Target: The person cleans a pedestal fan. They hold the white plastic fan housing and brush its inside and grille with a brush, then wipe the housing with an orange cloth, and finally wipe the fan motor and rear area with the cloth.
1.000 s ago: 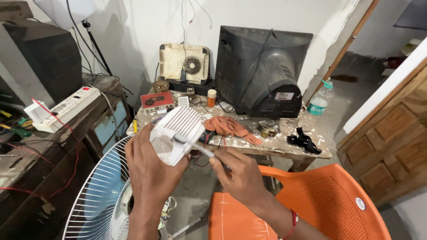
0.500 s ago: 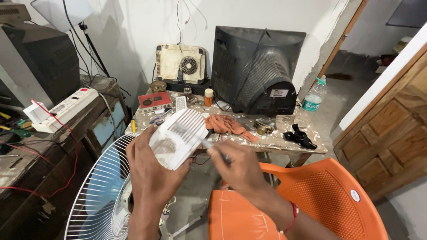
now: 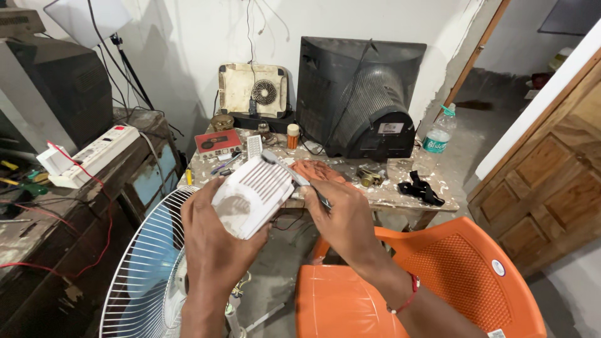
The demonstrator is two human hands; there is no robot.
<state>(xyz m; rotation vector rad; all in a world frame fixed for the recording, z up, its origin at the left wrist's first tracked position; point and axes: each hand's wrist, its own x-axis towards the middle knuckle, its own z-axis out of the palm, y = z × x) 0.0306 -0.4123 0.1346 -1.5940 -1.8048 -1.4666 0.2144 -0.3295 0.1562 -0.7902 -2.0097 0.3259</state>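
the left hand [image 3: 216,241] grips a white fan cover [image 3: 253,195], fingers wrapped tight; the right hand [image 3: 344,219] pinches a screwdriver [image 3: 294,177] at its edge; keep the tip steady.

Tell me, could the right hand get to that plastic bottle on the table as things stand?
Probably not right away. The right hand grips a thin tool against the white casing, and the plastic bottle stands at the table's far right corner, beyond the orange chair.

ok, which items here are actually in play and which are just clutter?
In play: left hand holding white vented plastic cover; right hand holding thin tool against it.

Lying about: old television, water bottle, orange chair, fan grille, red box, black straps.
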